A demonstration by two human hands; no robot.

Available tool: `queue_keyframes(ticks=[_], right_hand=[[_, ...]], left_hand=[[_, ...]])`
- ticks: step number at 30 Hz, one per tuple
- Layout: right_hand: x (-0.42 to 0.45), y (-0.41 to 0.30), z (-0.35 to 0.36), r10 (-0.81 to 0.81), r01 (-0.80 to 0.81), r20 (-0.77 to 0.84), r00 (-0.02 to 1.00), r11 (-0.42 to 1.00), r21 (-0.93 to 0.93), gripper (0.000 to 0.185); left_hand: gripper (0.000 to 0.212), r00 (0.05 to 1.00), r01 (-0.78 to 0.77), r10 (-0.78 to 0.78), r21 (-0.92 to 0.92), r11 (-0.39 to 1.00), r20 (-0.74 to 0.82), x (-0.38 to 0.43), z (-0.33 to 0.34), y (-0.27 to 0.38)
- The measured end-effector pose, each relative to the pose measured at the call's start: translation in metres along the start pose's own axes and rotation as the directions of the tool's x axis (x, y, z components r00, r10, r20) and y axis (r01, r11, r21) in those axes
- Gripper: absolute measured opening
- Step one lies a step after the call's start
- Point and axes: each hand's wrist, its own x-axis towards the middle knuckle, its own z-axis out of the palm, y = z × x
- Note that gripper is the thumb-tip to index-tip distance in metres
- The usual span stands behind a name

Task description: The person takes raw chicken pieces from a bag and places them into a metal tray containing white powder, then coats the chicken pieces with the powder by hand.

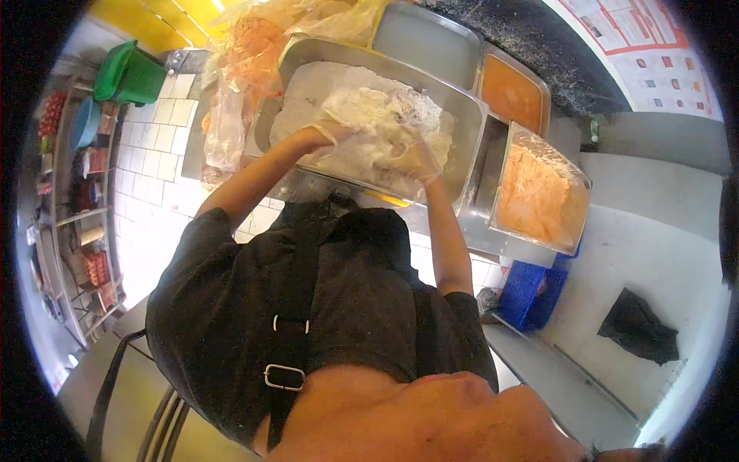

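A deep steel pan (470,130) holds a pale flour-like powder (306,86), with lighter, floury pieces (369,110) heaped at its middle. My left hand (338,136) reaches into the pan from the left, at the edge of the heap. From the right, my right hand (414,161) reaches in at the heap's near side. Both hands seem to wear clear plastic gloves and are blurred. Powder and blur hide the fingers, so whether either hand grips a piece cannot be told.
Behind the pan stand a steel tray of cloudy liquid (427,46) and a tray of orange liquid (514,86). A tray of orange coating (534,196) is at right. Plastic bags with orange contents (248,58) lie at left. A blue crate (531,294) stands below right.
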Motion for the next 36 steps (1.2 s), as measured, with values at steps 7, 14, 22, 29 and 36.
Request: queue_keyframes(ticks=[7, 14, 22, 29, 36], right_hand=[[0.057, -0.020, -0.035, 0.043, -0.058, -0.209, 0.977, 0.996, -0.067, 0.049], [0.119, 0.060, -0.012, -0.205, 0.196, -0.041, 0.978, 0.834, 0.516, 0.100], [-0.005, -0.040, -0.003, -0.167, 0.095, -0.154, 0.974, 0.916, -0.389, 0.083], [0.073, 0.030, -0.016, -0.020, 0.010, -0.015, 1.000, 0.879, -0.478, 0.062], [0.077, 0.044, -0.060, -0.182, 0.246, 0.189, 0.965, 0.374, -0.894, 0.046]], left_hand=[[0.049, 0.907, 0.205, -0.208, -0.049, 0.978, -0.367, 0.017, -0.047, -0.043], [0.050, 0.995, -0.091, 0.093, 0.054, 0.994, -0.042, 0.117, -0.024, -0.003], [0.064, 0.981, -0.180, 0.128, 0.447, 0.876, 0.144, 0.024, 0.004, 0.004], [0.082, 0.857, 0.008, 0.437, 0.856, 0.517, -0.272, 0.088, 0.063, 0.002], [0.082, 0.978, 0.061, -0.188, 0.724, 0.687, 0.096, 0.129, -0.037, 0.068]])
